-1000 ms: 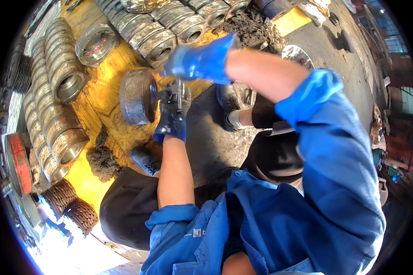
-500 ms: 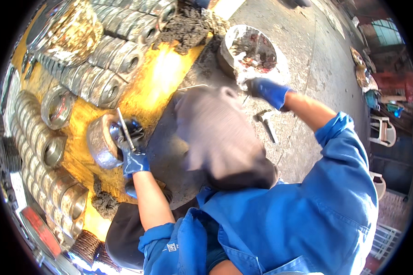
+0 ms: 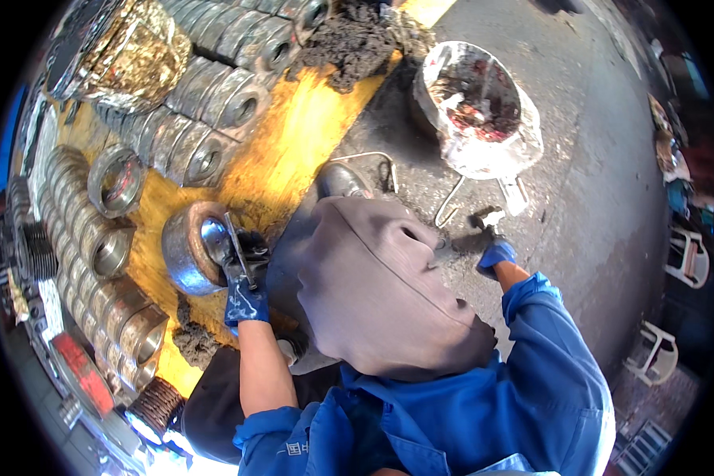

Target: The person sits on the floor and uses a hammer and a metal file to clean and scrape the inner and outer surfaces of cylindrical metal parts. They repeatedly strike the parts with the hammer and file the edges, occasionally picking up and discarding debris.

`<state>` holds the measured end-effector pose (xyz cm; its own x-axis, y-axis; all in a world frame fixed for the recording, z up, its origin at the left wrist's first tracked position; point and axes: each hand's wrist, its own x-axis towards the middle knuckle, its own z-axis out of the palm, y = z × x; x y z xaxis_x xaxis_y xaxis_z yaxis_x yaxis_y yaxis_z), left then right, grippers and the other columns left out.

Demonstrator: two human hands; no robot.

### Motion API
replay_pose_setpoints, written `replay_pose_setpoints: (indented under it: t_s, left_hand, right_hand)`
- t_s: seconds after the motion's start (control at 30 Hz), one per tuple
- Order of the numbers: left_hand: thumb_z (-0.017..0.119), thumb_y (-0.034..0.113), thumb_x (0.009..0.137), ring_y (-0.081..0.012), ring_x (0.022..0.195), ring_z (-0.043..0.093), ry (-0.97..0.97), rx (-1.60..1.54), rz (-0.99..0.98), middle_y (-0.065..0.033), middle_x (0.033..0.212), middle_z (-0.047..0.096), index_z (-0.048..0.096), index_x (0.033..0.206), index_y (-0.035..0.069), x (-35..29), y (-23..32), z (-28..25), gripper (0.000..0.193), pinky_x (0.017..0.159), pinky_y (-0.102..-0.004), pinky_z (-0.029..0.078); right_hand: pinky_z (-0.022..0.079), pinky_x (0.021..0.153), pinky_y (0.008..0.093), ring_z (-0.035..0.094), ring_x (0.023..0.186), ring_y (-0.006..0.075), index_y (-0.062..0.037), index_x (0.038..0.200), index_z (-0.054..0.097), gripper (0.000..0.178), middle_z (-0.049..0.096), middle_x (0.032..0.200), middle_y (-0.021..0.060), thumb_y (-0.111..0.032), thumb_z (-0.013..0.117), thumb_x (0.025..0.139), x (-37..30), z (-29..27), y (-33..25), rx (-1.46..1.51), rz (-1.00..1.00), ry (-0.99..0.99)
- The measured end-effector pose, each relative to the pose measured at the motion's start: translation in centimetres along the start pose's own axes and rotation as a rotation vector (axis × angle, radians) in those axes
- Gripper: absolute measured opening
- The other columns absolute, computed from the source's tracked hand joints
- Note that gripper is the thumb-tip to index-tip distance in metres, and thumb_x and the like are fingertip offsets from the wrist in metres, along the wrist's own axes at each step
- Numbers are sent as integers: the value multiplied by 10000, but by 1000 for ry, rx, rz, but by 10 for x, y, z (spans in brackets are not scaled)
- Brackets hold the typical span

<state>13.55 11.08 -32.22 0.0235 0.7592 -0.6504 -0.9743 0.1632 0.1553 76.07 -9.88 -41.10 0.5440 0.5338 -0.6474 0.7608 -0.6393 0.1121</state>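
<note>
My left hand [image 3: 247,287], in a blue and black glove, is closed around a thin metal rod [image 3: 236,242]. It is beside the open side of a thick, rusty steel ring [image 3: 189,247] standing on edge on the yellow surface. My right hand [image 3: 496,255], gloved in blue, is low over the floor at the right. Its fingers seem wrapped round the handle of a hammer [image 3: 488,216], whose head shows just beyond them; most of the handle is hidden by the glove.
Rows of steel rings [image 3: 155,143] stand along the left, with a grimy bucket [image 3: 139,55] behind. Dark sludge [image 3: 345,47] lies on the yellow surface [image 3: 289,119]. A white-crusted bucket [image 3: 527,147] with reddish scraps stands on the floor. A grey cloth [image 3: 381,285] covers my lap.
My right hand has moved from the crusted bucket's rim down and nearer, to the hammer on the floor. My left hand still holds the rod by the ring. The whole view has shifted slightly.
</note>
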Motion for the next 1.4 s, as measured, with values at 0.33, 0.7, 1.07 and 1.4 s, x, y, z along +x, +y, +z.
replay_pose_setpoints:
  t_s: [0.33,0.7,1.07,1.4]
  left_hand:
    - [550,303,901,-265,785,699,60,-72,-24,-114,873,721,699,960,79,-10,-5,16,275,831,-492,532]
    - [559,262,894,-291,789,662,22,-183,-90,-66,855,695,669,955,88,-3,-7,12,215,799,-528,528]
    - [484,176,971,-222,712,633,76,-259,29,-96,880,662,615,1006,25,-17,-16,38,202,630,-367,563]
    - [459,266,973,-226,759,647,-41,-264,-36,-32,892,681,631,1005,111,-14,-5,23,234,601,-444,544]
  right_hand:
    - [533,724,450,674,918,349,-41,978,691,358,684,920,231,-341,663,786,25,6,24,26,58,26]
    - [479,428,359,590,503,207,26,1005,587,296,645,734,128,-227,617,854,23,-44,49,859,61,-290]
    - [426,395,335,517,475,190,-100,955,542,117,584,662,73,-142,612,872,-29,-253,31,827,-32,-41]
    - [437,490,253,507,568,92,-51,1293,495,501,544,781,-16,-275,657,876,-212,-482,-157,1266,-992,57]
